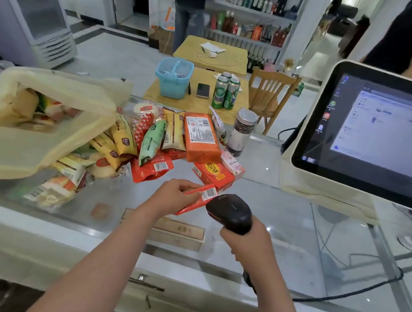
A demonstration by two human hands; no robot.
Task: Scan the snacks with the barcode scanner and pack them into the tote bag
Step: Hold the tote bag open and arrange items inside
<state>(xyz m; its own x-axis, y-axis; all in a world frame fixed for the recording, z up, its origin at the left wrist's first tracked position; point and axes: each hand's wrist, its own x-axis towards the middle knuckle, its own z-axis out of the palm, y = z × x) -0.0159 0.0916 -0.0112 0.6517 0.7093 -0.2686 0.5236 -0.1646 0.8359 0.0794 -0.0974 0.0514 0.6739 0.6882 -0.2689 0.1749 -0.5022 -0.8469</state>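
Nearest, the glass counter (282,213) is a display case, and a wooden box (175,231) lies inside it under the pane. Above the glass, the right hand (247,240) is wrapped around the grip of the black barcode scanner (229,212), whose head tips forward and left. The left hand (173,195), palm down, pinches a flat red packet (192,205) by its near-left end, tilting it so that its white barcode label (209,194) sits just beside the scanner's head. Beyond the hands, a heap of snacks (166,137) lies on the counter: red, green and yellow pouches and an orange box (201,137) with its label facing up. Left of the heap, the cream tote bag (12,147) slumps on the counter with its mouth open, and several packets show inside. A clear jar (241,132) of dark contents stands upright just right of the heap. Farther off, a table carries a blue bin (173,79) and green cans (226,92).
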